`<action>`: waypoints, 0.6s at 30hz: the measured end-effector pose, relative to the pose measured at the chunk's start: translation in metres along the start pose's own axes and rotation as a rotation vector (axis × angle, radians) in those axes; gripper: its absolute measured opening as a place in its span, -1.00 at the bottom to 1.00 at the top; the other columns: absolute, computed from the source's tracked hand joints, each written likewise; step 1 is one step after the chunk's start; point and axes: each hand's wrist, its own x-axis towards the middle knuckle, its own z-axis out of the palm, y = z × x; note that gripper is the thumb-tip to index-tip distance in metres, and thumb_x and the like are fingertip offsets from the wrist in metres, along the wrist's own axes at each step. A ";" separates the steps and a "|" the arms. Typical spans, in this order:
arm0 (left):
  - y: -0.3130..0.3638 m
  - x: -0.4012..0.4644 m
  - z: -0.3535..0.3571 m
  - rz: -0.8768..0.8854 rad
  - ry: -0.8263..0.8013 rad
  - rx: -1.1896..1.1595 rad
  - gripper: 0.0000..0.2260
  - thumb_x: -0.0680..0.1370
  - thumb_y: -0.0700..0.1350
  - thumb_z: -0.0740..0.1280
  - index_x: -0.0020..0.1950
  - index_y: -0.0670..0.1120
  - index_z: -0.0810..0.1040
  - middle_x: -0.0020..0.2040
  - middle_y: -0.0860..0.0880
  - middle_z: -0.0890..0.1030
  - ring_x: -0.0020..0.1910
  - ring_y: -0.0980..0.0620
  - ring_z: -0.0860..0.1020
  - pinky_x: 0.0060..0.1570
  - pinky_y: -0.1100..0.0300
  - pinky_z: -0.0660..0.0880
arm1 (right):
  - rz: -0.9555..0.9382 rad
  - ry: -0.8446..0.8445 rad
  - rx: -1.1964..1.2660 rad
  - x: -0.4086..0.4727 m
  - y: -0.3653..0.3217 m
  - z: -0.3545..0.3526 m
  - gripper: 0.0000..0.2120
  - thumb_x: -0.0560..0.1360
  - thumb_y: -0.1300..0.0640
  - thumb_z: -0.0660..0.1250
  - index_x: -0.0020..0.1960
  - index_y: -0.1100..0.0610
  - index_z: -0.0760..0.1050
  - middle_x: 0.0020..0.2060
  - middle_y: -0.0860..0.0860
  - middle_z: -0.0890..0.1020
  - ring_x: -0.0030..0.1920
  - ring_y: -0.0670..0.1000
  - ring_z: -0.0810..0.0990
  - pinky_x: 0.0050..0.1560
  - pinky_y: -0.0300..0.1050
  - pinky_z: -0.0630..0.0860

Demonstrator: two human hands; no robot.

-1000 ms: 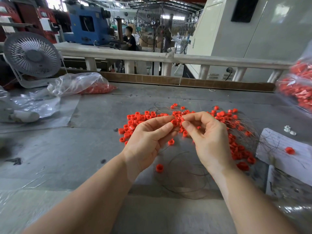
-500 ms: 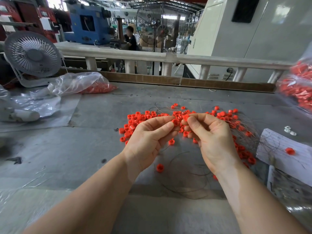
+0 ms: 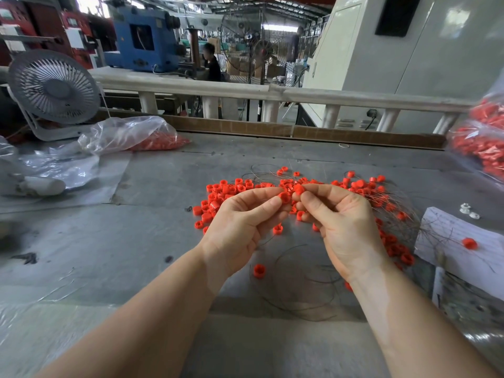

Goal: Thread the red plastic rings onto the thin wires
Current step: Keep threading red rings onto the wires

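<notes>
My left hand [image 3: 242, 225] pinches a red plastic ring [image 3: 284, 197] between thumb and forefinger, just above the grey table. My right hand [image 3: 341, 227] pinches a second red ring [image 3: 299, 189] right beside it, the two rings nearly touching. Whether a wire runs between my fingers I cannot tell. A loose pile of red rings [image 3: 231, 190] spreads on the table behind and beside both hands. Thin dark wires [image 3: 297, 285] loop on the table below my hands, and one stray ring [image 3: 259, 270] lies among them.
A plastic bag of red rings [image 3: 152, 140] and a small white fan [image 3: 53, 90] sit at the back left. Another bag of rings [image 3: 482, 148] fills the right edge. White paper [image 3: 447, 236] with a ring on it lies at the right. A wooden ledge [image 3: 234, 128] bounds the table's far side.
My right hand's fingers have closed in towards my left hand, bringing its ring up against the ring held in the left. My left hand has stayed in place.
</notes>
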 end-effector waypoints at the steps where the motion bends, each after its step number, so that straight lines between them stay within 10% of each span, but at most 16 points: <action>1: 0.000 0.000 0.000 -0.001 -0.001 0.001 -0.79 0.32 -0.25 0.35 -0.07 -0.21 0.59 -0.27 -0.10 0.66 -0.35 0.12 0.63 -0.41 0.37 0.49 | -0.002 0.004 -0.006 0.000 0.000 0.000 -0.85 0.42 0.27 0.37 -0.21 0.05 0.64 -0.30 0.01 0.68 -0.29 -0.12 0.61 -0.31 -0.33 0.51; 18: -0.002 0.002 -0.002 0.003 -0.008 -0.005 -0.80 0.32 -0.25 0.35 -0.08 -0.21 0.60 -0.25 -0.11 0.66 -0.34 0.11 0.64 -0.40 0.36 0.50 | 0.126 -0.037 0.279 0.002 0.000 -0.001 -0.89 0.30 0.18 0.35 -0.28 0.08 0.66 -0.30 0.04 0.67 -0.33 -0.12 0.59 -0.34 -0.33 0.50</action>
